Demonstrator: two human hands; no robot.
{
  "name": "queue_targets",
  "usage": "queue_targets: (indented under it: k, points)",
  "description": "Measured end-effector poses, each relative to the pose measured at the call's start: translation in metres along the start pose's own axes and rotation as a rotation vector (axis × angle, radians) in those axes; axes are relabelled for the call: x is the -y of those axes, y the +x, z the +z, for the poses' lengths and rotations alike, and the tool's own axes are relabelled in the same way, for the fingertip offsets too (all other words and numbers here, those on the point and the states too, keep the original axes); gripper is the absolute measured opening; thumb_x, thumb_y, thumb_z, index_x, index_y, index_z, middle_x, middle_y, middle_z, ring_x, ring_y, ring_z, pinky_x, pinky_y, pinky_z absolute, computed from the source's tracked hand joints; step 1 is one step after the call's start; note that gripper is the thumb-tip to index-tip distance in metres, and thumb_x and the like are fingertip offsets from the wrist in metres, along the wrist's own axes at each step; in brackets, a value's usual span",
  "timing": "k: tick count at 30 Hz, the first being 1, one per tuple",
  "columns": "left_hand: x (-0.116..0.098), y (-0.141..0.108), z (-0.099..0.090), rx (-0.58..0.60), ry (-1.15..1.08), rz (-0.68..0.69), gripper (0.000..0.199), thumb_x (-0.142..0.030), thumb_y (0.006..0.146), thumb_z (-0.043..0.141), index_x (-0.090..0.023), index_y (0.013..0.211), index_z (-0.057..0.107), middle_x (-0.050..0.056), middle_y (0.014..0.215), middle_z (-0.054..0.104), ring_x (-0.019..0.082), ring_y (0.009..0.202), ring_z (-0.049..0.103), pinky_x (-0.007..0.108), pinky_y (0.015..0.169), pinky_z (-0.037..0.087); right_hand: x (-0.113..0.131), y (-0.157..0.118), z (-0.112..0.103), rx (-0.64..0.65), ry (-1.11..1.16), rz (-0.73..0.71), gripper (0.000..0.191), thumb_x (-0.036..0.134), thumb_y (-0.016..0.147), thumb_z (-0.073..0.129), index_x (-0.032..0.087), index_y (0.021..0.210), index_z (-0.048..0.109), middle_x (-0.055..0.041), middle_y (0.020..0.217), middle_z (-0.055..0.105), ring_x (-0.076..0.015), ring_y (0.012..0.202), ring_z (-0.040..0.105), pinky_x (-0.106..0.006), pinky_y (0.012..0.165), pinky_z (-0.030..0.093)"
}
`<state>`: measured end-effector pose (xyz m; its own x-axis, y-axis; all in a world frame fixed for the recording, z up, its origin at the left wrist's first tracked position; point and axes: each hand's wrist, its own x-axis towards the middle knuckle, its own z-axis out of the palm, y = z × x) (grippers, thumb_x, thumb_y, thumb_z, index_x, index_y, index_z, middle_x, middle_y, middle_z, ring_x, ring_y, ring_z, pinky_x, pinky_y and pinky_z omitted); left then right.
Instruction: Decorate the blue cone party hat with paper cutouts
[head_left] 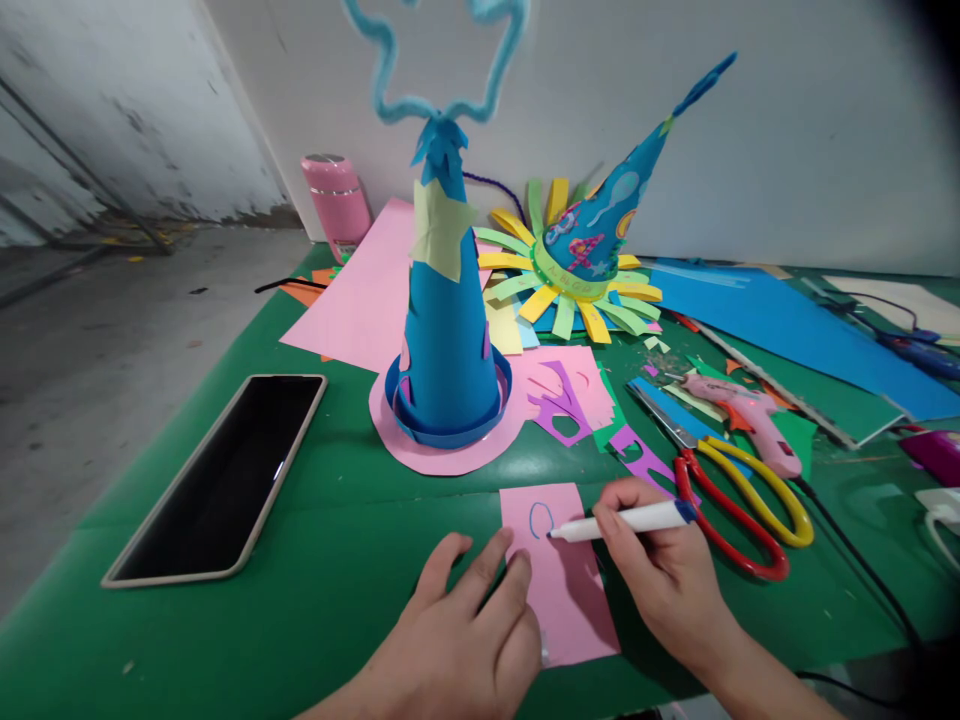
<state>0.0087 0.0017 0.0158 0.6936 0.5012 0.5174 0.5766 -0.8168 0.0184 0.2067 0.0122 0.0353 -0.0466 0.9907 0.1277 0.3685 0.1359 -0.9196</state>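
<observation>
A small pink sheet of paper [574,610] lies on the green table, with a rounded blue line drawn near its top. My left hand [480,620] rests with fingers spread across the paper's left edge. Pinched in my right hand [660,570] is a white marker [589,524] with a dark blue end; its tip touches the paper beside the blue line. Just beyond stands a blue paper cone hat [450,340] on a pink round base, topped by a light blue pipe-cleaner shape. Red-and-yellow-handled scissors [701,445] lie to the right of my right hand.
A phone [225,480] lies at left and a pink flask [336,205] stands behind. Further back leans a decorated cone hat [600,225] with yellow and green strips. To the right are a pink glue gun [742,405] with a cord, blue sheets [795,320] and paper scraps [559,405].
</observation>
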Motion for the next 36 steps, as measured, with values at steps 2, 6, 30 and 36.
queue_targets:
  k: [2,6,30,36]
  points:
    - [0.000,0.000,-0.001,0.003,-0.005,-0.002,0.008,-0.017,0.078,0.052,-0.017,0.071,0.053,0.005,0.092,0.070,0.024,0.097,0.060,0.041,0.094,0.023,-0.001,-0.001,0.000,0.018,0.021,0.025,0.011,0.024,0.088,0.045,0.023,0.077,0.047,0.0072,0.047,0.047,-0.0098,0.038,0.043,-0.020,0.037,0.033]
    - [0.000,0.002,-0.002,-0.013,-0.008,-0.009,0.009,-0.017,0.079,0.052,-0.017,0.070,0.053,0.004,0.091,0.070,0.023,0.097,0.060,0.041,0.094,0.023,-0.004,-0.003,0.000,0.051,0.043,0.058,0.010,0.025,0.088,0.045,0.023,0.078,0.048,0.0071,0.048,0.043,-0.0106,0.039,0.043,-0.021,0.038,0.034]
    - [0.007,-0.003,0.008,-0.105,0.062,0.032,0.026,-0.022,0.088,0.043,-0.019,0.064,0.053,-0.001,0.089,0.069,0.018,0.096,0.055,0.037,0.098,0.017,0.001,-0.002,0.009,-0.038,0.015,0.013,0.019,0.031,0.087,0.044,0.021,0.072,0.048,0.0078,0.050,0.034,-0.0092,0.038,0.037,-0.021,0.039,0.029]
    - [0.008,-0.004,0.010,-0.116,0.081,0.037,0.027,-0.018,0.089,0.041,-0.019,0.064,0.052,-0.001,0.088,0.068,0.018,0.095,0.056,0.037,0.097,0.018,0.002,-0.002,0.011,-0.052,-0.002,-0.006,0.021,0.033,0.087,0.043,0.021,0.070,0.048,0.0080,0.048,0.033,-0.0097,0.038,0.037,-0.023,0.040,0.027]
